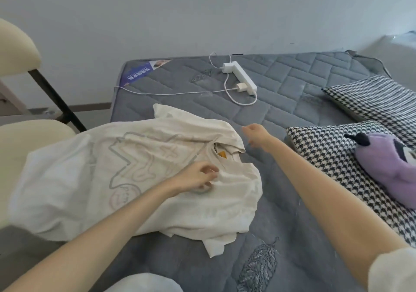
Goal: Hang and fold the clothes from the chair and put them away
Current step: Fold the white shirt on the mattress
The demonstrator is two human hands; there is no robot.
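The cream T-shirt (139, 174) with a grey and pink outline print lay rumpled and spread out at the near left side of the grey quilted mattress (292, 107), its neckline with a small yellow label turned toward the right. From my remote seat I saw its left part hang past the mattress edge, toward the cream padded chair (20, 51) with the black metal frame. The left hand (198, 177) rested on the shirt just below the neckline, fingers curled and pinching a fold of the cloth. The right hand (256, 134) hovered over bare mattress just beside the shirt's far shoulder, fingers loosely curled and holding nothing; it was slightly blurred. At the bottom right a white sleeve (396, 271) covered the upper part of that arm. Farther back on the mattress lay a white power strip (242, 79) with a small white charger plugged into it, and a thin white cable (171, 93) trailed left to the mattress edge. On the right lay 2 black-and-white houndstooth cushions (373, 102), and a purple plush toy (387, 165) rested on the nearer 1.
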